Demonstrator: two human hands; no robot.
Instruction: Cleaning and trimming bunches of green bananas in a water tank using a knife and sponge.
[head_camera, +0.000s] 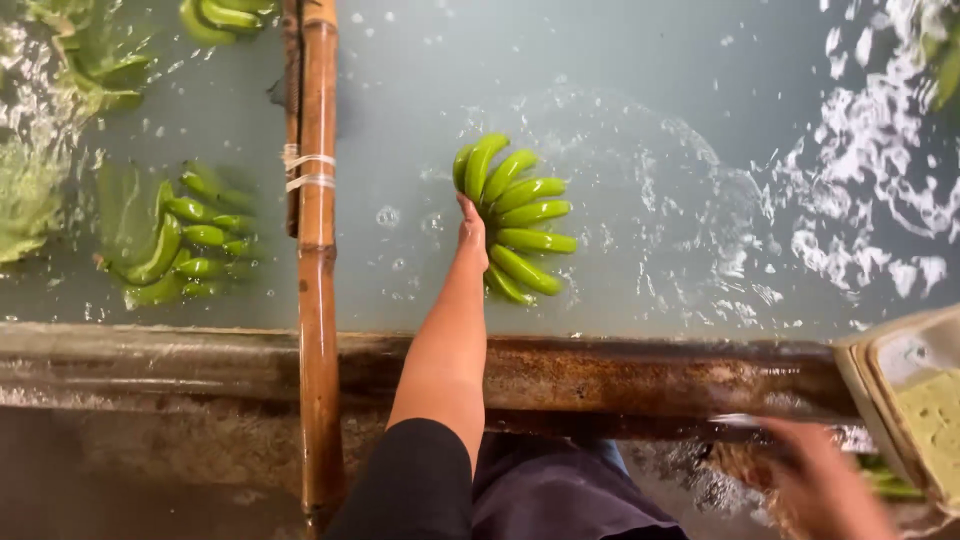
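Your left hand (472, 232) was stretched over the tank rim (620, 372) to the centre of the frame, fingers closed on the crown of a green banana hand (520, 222) floating in the water, so that bunch was in hand while others (185, 243) at left lay untouched. Your right hand (825, 485), lower right, was blurred; I could not tell its fingers' state.

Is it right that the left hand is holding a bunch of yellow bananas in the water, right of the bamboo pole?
Not quite: the bananas are green, not yellow. The head view shows the left hand holding them in the water, right of the bamboo pole.
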